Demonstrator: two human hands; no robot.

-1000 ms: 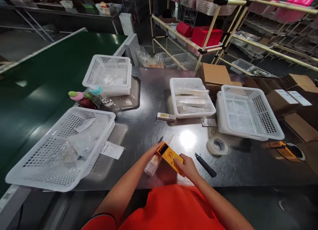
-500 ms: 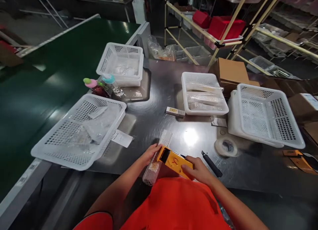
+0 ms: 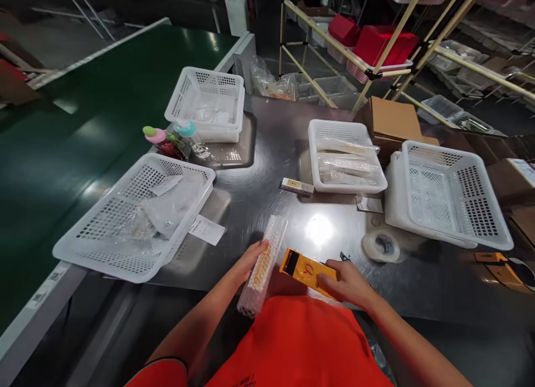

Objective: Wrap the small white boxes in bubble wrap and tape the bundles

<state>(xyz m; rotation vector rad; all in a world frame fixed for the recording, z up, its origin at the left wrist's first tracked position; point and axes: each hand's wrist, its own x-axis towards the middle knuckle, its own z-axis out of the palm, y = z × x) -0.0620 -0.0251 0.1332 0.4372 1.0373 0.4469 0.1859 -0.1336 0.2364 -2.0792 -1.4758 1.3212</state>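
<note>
Our left hand (image 3: 251,260) grips the bubble-wrapped pack (image 3: 263,264) at the counter (image 3: 259,209) edge, our right hand (image 3: 349,281) holds the yellow box (image 3: 307,270) at its three o'clock, unpacked.

The right hand (image 3: 349,281) covers the near end of the yellow box (image 3: 307,270). The printing on the small label (image 3: 206,229) is probably too small to read.
</note>
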